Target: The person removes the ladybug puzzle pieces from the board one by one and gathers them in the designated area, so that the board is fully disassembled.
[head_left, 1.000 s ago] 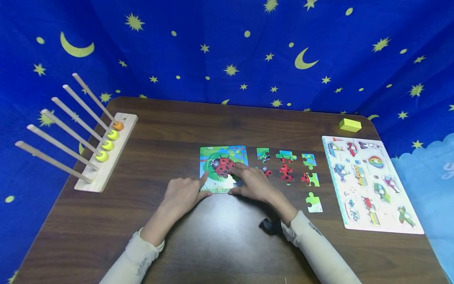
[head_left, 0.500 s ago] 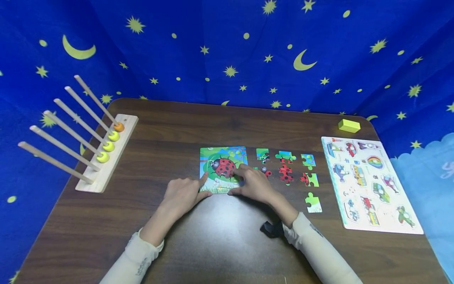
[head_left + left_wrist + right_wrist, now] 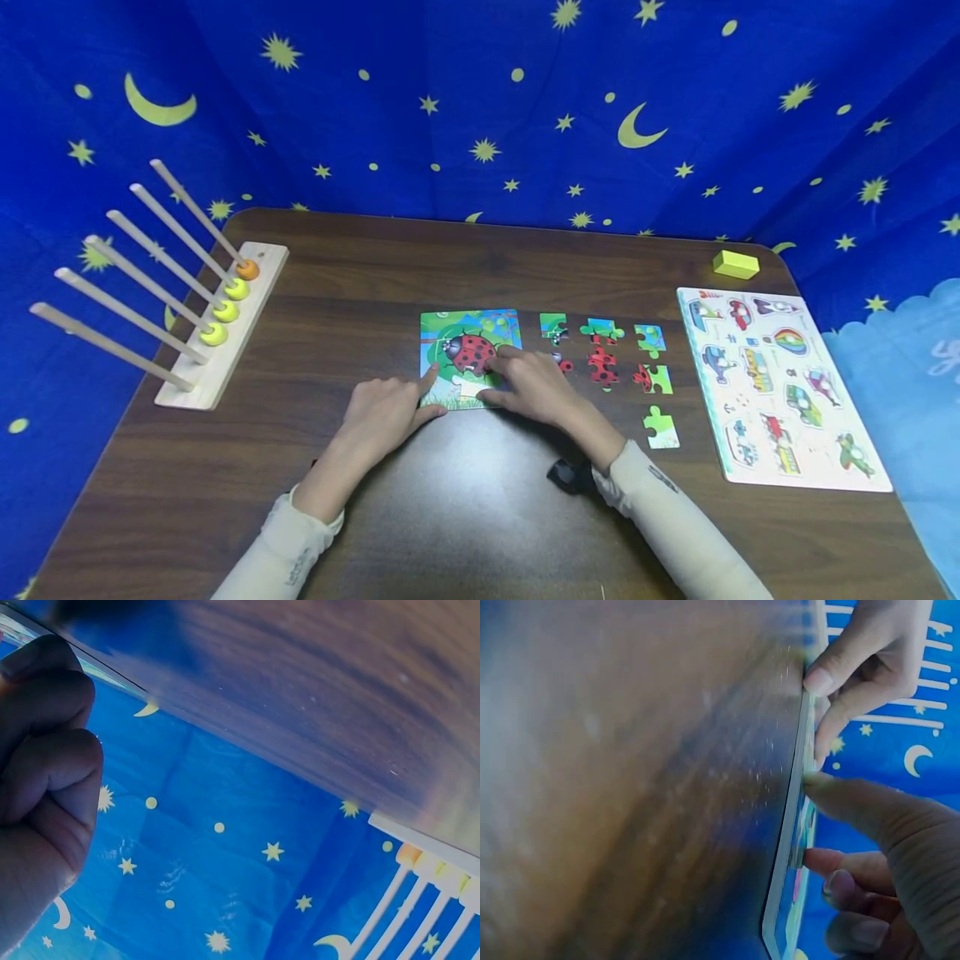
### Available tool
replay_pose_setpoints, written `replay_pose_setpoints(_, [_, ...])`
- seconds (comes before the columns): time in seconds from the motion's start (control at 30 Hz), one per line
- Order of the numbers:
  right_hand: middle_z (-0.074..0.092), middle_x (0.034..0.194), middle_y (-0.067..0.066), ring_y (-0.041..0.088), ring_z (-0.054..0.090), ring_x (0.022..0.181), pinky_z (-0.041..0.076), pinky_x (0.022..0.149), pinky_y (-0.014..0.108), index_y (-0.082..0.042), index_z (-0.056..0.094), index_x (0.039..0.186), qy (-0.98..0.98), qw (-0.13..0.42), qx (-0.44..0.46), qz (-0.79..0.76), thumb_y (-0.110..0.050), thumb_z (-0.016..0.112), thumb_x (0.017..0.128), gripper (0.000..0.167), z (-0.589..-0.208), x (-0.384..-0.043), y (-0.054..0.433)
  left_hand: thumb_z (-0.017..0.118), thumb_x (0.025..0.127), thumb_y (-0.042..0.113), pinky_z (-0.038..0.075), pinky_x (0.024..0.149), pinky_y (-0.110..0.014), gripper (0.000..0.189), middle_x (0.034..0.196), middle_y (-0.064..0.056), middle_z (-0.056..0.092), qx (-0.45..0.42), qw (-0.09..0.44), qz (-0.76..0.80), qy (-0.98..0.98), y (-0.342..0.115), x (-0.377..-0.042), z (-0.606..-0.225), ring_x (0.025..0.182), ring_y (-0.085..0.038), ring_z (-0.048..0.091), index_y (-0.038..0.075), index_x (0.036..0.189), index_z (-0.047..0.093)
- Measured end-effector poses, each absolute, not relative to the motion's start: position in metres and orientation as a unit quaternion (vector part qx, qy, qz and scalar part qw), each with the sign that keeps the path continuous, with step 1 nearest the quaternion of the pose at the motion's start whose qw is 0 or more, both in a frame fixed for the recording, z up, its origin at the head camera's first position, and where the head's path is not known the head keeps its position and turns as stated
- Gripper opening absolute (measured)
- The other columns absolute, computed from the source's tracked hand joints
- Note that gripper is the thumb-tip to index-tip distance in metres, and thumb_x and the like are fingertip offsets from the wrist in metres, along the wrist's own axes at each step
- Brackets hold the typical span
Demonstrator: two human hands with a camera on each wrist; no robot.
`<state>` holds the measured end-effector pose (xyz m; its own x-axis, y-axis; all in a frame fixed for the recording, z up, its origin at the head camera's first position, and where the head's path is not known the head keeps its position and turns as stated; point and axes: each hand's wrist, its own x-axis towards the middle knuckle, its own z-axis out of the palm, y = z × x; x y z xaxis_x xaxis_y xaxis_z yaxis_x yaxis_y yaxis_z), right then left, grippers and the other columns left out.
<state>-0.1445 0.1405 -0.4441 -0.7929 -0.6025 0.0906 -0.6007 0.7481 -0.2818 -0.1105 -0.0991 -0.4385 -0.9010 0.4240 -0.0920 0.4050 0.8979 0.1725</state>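
A ladybug jigsaw puzzle board (image 3: 442,333) lies on the brown table. My left hand (image 3: 386,412) holds its lower left corner, thumb at the near edge and index finger at the left side. The other left fingers look curled in the left wrist view. On the board's lower part, my right hand (image 3: 540,383) has thumb and index finger at a pale puzzle piece (image 3: 468,388). In the right wrist view the right thumb (image 3: 840,791) touches the board's edge, and the index fingertip meets a slightly raised piece (image 3: 799,851). The right hand hides part of the board's right side.
Several loose puzzle pieces (image 3: 602,367) lie in rows right of the board. A wooden peg stand (image 3: 225,333) with a few beads stands far left. A vehicle picture board (image 3: 783,392) and a yellow block (image 3: 736,264) are at the right. A starry curtain (image 3: 420,133) hangs behind.
The pale, shiny patch on the board's lower part now appears further left, and the right thumb has shifted slightly up and left. The left hand has stayed in place.
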Motion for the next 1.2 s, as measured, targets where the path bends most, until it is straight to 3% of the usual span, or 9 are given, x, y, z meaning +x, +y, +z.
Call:
replay_pose_setpoints(0.17, [0.068,0.089,0.001,0.006,0.046,0.054,0.039,0.048,0.023,-0.010,0.076,0.105,0.930,-0.011,-0.353,-0.105,-0.043,0.077,0.083,0.040,-0.441,-0.150,0.140,0.062,0.092,0.056,0.029,0.041,-0.028,0.066,0.047,0.003,0.038,0.216,0.059,0.076,0.972,-0.098,-0.111,-0.439,0.046,-0.012,0.029,0.018,0.144,0.053])
replay_pose_setpoints(0.4, [0.067,0.082,0.000,0.009,0.049,0.052,0.044,0.047,0.027,-0.011,0.074,0.086,0.909,-0.039,-0.411,-0.048,-0.045,0.075,0.078,0.035,-0.439,-0.160,0.137,0.062,0.092,0.055,0.026,0.041,-0.028,0.065,0.047,0.003,0.038,0.210,0.067,0.086,0.972,-0.097,-0.111,-0.439,0.047,-0.012,0.026,0.017,0.144,0.053])
replay_pose_setpoints(0.5, [0.066,0.080,-0.001,0.007,0.044,0.051,0.040,0.045,0.024,-0.011,0.072,0.084,0.905,-0.043,-0.420,-0.049,-0.044,0.075,0.079,0.034,-0.438,-0.160,0.140,0.062,0.092,0.056,0.027,0.041,-0.028,0.066,0.047,0.002,0.039,0.210,0.070,0.086,0.971,-0.097,-0.111,-0.440,0.047,-0.012,0.028,0.018,0.145,0.052])
replay_pose_setpoints(0.63, [0.061,0.077,-0.002,0.006,0.034,0.049,0.031,0.042,0.023,-0.010,0.072,0.087,0.901,-0.057,-0.427,-0.059,-0.043,0.076,0.078,0.034,-0.433,-0.152,0.148,0.062,0.091,0.056,0.029,0.040,-0.029,0.066,0.047,0.000,0.042,0.213,0.061,0.082,0.972,-0.097,-0.110,-0.441,0.045,-0.014,0.034,0.018,0.144,0.053])
replay_pose_setpoints(0.77, [0.059,0.077,-0.004,0.005,0.033,0.052,0.027,0.044,0.022,-0.010,0.074,0.094,0.905,-0.052,-0.416,-0.071,-0.043,0.077,0.078,0.037,-0.430,-0.142,0.162,0.063,0.090,0.056,0.030,0.040,-0.030,0.066,0.047,-0.001,0.043,0.213,0.050,0.086,0.972,-0.098,-0.111,-0.441,0.045,-0.015,0.037,0.018,0.144,0.054])
replay_pose_setpoints(0.9, [0.065,0.084,-0.001,0.004,0.038,0.055,0.025,0.046,0.019,-0.009,0.075,0.102,0.914,-0.039,-0.397,-0.075,-0.042,0.076,0.078,0.041,-0.429,-0.131,0.182,0.063,0.091,0.056,0.029,0.040,-0.031,0.066,0.046,-0.001,0.042,0.212,0.050,0.089,0.972,-0.098,-0.111,-0.440,0.045,-0.014,0.034,0.018,0.143,0.054])
replay_pose_setpoints(1.03, [0.071,0.097,0.005,0.004,0.034,0.052,0.019,0.045,0.019,-0.009,0.075,0.107,0.923,-0.035,-0.376,-0.073,-0.042,0.077,0.077,0.045,-0.427,-0.118,0.206,0.064,0.090,0.056,0.027,0.040,-0.030,0.066,0.045,-0.001,0.041,0.210,0.049,0.092,0.972,-0.098,-0.110,-0.441,0.047,-0.013,0.029,0.017,0.143,0.055])
replay_pose_setpoints(1.2, [0.070,0.095,0.004,0.003,0.031,0.050,0.018,0.045,0.018,-0.009,0.075,0.109,0.934,-0.023,-0.345,-0.088,-0.040,0.080,0.075,0.046,-0.427,-0.104,0.237,0.064,0.090,0.056,0.025,0.039,-0.029,0.065,0.045,0.001,0.037,0.213,0.043,0.096,0.971,-0.098,-0.110,-0.443,0.048,-0.012,0.025,0.017,0.142,0.055])
